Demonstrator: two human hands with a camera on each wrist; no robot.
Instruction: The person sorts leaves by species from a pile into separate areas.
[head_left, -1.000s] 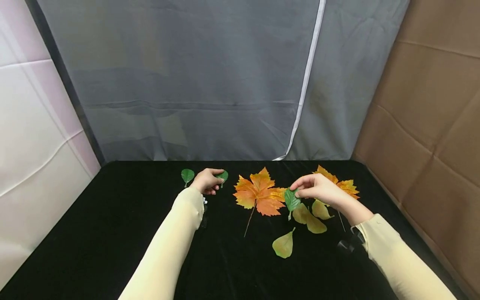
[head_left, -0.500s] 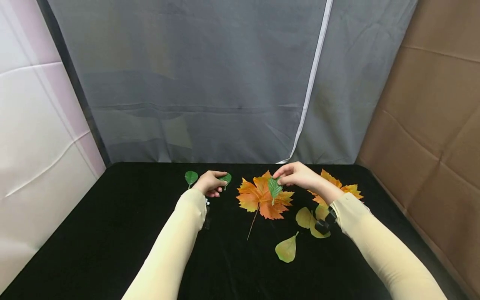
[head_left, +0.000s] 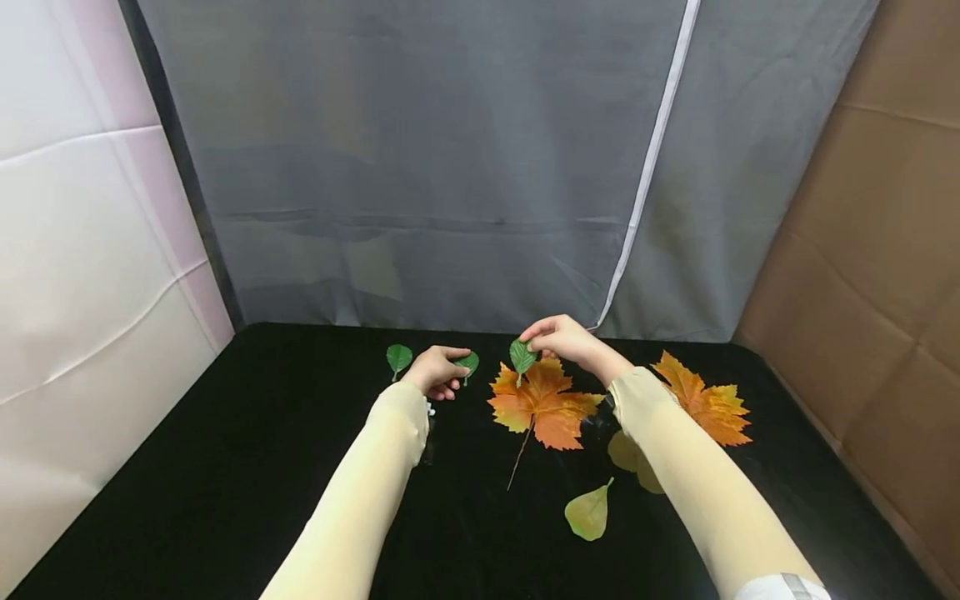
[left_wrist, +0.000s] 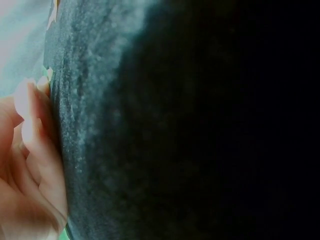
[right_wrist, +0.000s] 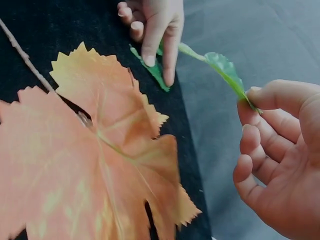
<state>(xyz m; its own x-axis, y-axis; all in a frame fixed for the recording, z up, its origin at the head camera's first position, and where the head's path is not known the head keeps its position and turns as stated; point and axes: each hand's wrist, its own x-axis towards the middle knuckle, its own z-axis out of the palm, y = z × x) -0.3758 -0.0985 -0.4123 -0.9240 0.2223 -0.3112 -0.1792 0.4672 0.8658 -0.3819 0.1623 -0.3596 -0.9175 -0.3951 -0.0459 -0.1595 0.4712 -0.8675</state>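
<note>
My left hand (head_left: 435,371) rests low over the black cloth at the back, its thumb and forefinger holding a green leaf (head_left: 470,363) down there. The right wrist view shows that leaf (right_wrist: 154,70) under two fingertips. Another oval green leaf (head_left: 399,358) lies just left of this hand. My right hand (head_left: 566,340) pinches a third green leaf (head_left: 522,357) by its edge between thumb and forefinger, stem hanging down. It is held up over the top of an orange maple leaf (head_left: 551,408), whose brown stem points toward me. In the left wrist view, my left fingers (left_wrist: 32,135) fill the left edge.
A second orange maple leaf (head_left: 708,404) lies at right, partly behind my right sleeve. Yellow-green leaves (head_left: 624,452) show beside that forearm, partly covered. One more yellow-green leaf (head_left: 588,512) lies nearer me. A grey curtain (head_left: 420,167) hangs behind the black table (head_left: 225,467).
My right hand has carried its green leaf leftward and farther back across the middle maple leaf, toward my left hand. The left hand keeps its place on its leaf. The head view has shifted slightly.
</note>
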